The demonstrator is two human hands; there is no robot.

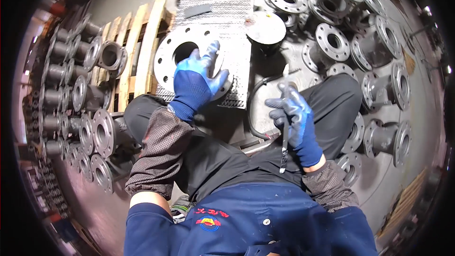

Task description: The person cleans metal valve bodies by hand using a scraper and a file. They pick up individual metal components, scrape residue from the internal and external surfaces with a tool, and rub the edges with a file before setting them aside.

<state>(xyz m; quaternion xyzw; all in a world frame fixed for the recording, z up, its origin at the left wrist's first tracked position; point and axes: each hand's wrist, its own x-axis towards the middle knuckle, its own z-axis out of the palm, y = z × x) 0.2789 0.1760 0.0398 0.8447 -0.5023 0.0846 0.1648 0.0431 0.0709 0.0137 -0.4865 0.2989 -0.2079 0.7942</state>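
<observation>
A blue-gloved hand, my left hand (196,78), lies over a round steel flange (166,52) with its fingers spread. The flange has a large centre hole and several bolt holes around its rim; the hand covers part of its near right side. Beneath it is a ridged, silvery board (222,0). To the right, above my right thigh, my right hand (294,114) in a matching glove is closed around a slim, stick-like tool (284,154). The tool points away from me, with a pale tapered far end and a dark, wrapped near end; its exact kind is unclear.
A small dark flat block (197,10) rests on the board's far part. Beside the board stands a round pale disc (265,27). Flanged pipe pieces (327,42) crowd the right, and more stand in rows (71,95) at left. A wooden pallet (142,52) and a black hose (253,114) lie close by.
</observation>
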